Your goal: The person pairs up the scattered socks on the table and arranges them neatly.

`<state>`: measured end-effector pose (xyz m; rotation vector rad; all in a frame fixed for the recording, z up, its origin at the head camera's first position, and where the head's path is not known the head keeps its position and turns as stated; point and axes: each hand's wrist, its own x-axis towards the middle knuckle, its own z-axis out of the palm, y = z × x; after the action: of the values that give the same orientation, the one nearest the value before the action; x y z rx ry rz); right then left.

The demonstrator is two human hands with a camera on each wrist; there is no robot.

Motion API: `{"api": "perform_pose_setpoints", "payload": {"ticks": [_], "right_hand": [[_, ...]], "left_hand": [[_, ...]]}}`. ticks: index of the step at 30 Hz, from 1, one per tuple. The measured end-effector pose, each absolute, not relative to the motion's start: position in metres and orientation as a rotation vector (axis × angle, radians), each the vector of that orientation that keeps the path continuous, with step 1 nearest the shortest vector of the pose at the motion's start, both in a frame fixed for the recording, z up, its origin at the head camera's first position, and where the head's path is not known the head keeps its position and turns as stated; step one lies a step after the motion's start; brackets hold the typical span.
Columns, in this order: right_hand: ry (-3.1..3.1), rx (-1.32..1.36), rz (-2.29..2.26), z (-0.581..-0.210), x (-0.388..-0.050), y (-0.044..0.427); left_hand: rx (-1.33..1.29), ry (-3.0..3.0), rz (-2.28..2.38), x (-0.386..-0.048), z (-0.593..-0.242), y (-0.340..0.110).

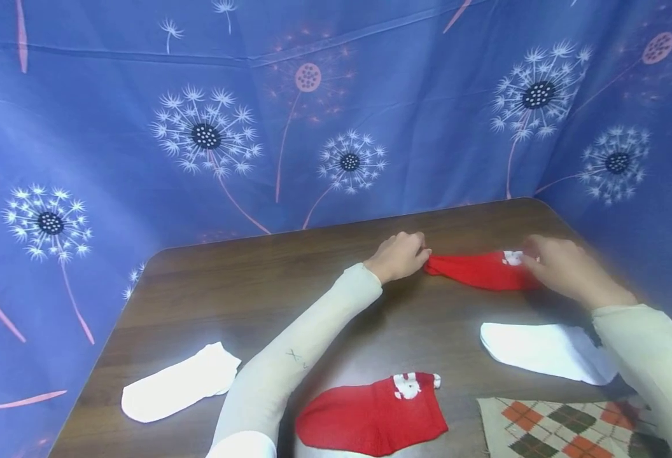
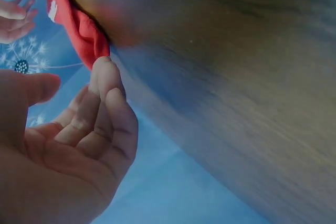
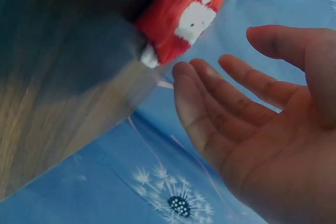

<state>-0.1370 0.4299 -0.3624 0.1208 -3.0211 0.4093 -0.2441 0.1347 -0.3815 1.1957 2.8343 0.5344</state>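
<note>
A red sock [image 1: 479, 270] with a white animal patch lies flat near the far right of the table. At its toe end is my left hand [image 1: 400, 256]; in the left wrist view its thumb stands apart from loosely bent fingers [image 2: 122, 124], whose tips meet or nearly meet the fabric. By the cuff end my right hand [image 1: 571, 267] is blurred in the head view. The right wrist view shows its fingers [image 3: 231, 93] spread and relaxed, just short of the cuff, with nothing held.
Another red sock [image 1: 364, 416] with the same patch lies at the near middle. One white sock [image 1: 178, 381] is at the left, another white sock [image 1: 536, 346] under the right forearm. An argyle-patterned fabric piece [image 1: 496, 423] sits at the near right. A blue dandelion curtain [image 1: 290, 140] hangs behind the table.
</note>
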Motion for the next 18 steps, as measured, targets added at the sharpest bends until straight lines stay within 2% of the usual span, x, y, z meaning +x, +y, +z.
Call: {"api": "perform_pose_setpoints", "payload": {"ticks": [10,18], "right_hand": [[-3.098,0.059,0.382,-0.361,-0.145,0.443],[-3.15,0.046,0.454,-0.367,-0.154,0.447]], "left_hand": [[1.065,2.824,0.438,-0.247,-0.392,0.143],[1.058,2.78,0.387,-0.246,-0.394,0.148]]}}
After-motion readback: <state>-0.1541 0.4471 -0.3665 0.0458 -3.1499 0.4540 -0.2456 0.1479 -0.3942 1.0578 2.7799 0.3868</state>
